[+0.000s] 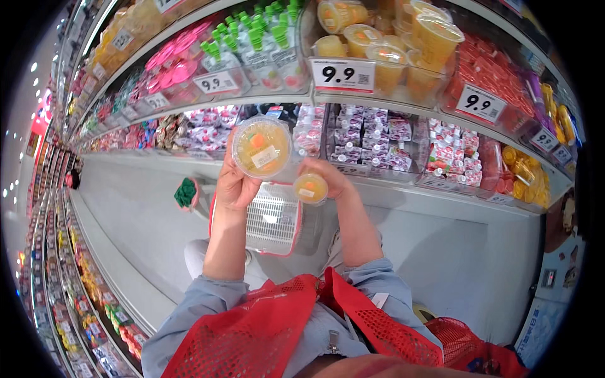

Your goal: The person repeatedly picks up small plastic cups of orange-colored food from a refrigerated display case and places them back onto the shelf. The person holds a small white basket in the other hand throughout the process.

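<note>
My left hand [240, 184] grips a clear plastic cup of yellow jelly [262, 147], its round sealed lid turned up towards me. Fruit pieces and a white sticker show at the lid. In my right hand [331, 177] is a second yellow jelly cup [310, 187], lower and apart from the first; its lid also bears a sticker. Both cups are held in front of the shelves, above a white slatted basket [274, 215] with a red rim on the floor. On the upper shelf, more yellow jelly cups [387, 54] are stacked loosely in a clear bin.
Green-capped pouches [257, 38], pink packs [175, 61] and red packs [489, 71] fill bins beside the cups. Purple-and-white pouches [371, 134] line the lower shelf. A price tag [342, 75] fronts the cups. A bucket with a green cloth [185, 193] stands left of the basket.
</note>
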A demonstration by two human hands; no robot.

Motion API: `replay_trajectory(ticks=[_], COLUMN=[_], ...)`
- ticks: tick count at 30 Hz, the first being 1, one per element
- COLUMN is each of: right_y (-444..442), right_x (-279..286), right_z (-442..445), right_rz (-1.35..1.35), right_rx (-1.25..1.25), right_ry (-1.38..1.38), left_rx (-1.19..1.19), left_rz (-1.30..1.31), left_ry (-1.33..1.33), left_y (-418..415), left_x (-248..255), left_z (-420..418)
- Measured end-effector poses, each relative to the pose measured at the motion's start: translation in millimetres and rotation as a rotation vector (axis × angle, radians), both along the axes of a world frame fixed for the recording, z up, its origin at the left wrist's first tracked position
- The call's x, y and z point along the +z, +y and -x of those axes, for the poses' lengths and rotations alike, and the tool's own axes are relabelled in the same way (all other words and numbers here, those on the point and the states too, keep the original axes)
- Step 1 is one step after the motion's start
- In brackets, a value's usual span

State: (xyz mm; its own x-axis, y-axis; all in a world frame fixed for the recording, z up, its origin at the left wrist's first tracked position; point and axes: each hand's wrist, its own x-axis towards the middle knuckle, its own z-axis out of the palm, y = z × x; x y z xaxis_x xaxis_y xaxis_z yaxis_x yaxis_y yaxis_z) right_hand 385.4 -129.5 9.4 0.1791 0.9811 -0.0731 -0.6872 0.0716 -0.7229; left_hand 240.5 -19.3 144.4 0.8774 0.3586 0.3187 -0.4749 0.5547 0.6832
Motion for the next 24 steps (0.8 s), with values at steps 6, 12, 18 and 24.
replay_trajectory(ticks=[6, 12, 18, 24], right_y=[-6.6, -1.0, -4.0, -8.7], right_x=[-3.0, -0.9, 1.0, 5.8], right_z=[-0.2, -1.2, -1.0, -0.1], right_rz=[-0.047, -0.026, -0.026, 0.001], right_rx=[-0.01, 0.014, 0.015, -0.024], right_ry=[0.016, 0.026, 0.03, 0.003], left_rx=[0.494, 0.886, 0.974, 0.854], left_rz=[-0.947, -1.77, -2.164, -2.442], left_ry=[-0.124, -0.212, -0.401, -0.29], left_y=[-42.5, -35.7, -31.7, -60.2], left_x=[94.2, 127.3, 127.9, 134.4], left_z=[-98.2, -189.3, -241.5, -257.6])
